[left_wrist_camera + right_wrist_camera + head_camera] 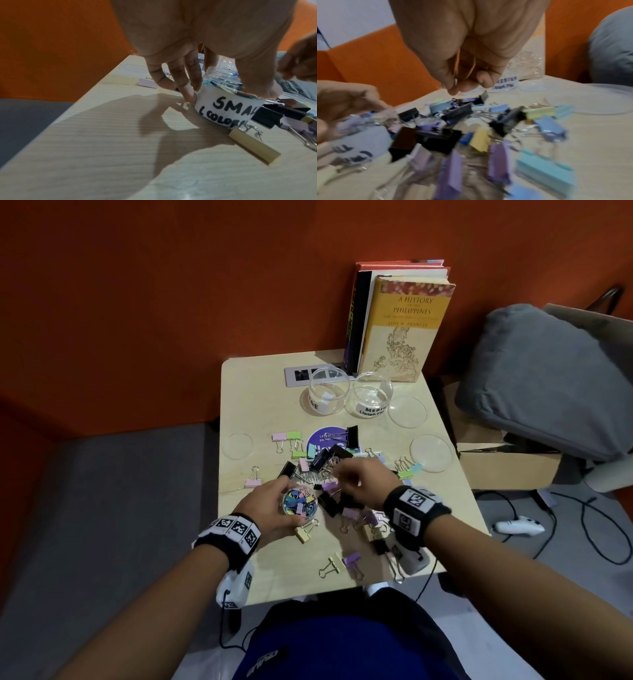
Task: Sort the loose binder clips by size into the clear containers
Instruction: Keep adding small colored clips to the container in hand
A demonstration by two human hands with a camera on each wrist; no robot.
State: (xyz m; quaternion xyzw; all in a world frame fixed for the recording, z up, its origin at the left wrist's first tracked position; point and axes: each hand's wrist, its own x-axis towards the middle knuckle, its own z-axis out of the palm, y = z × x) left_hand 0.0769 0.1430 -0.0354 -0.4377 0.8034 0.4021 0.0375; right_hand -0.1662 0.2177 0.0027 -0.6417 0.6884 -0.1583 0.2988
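Note:
My left hand (289, 501) grips a small clear container (301, 505) from above. The container stands on the table and holds several small coloured clips. Its white label (228, 108) reads "SMALL"; my fingers (188, 92) and thumb wrap its rim. To its right, my right hand (339, 474) hovers over the pile of loose binder clips (329, 467). That hand's fingers are curled towards the thumb (452, 89), and I see nothing between them. Black, purple, blue, yellow and green clips (453, 117) of mixed sizes lie below it. Two larger clear containers (329, 392) (372, 397) stand open at the back.
Clear lids lie at the left (238, 445) and right (407, 411) (431, 453) of the table. Books (400, 326) stand upright behind the containers. A beige clip (254, 146) lies just beside the small container. A cardboard box (507, 463) and a grey cushion (548, 378) sit to the table's right.

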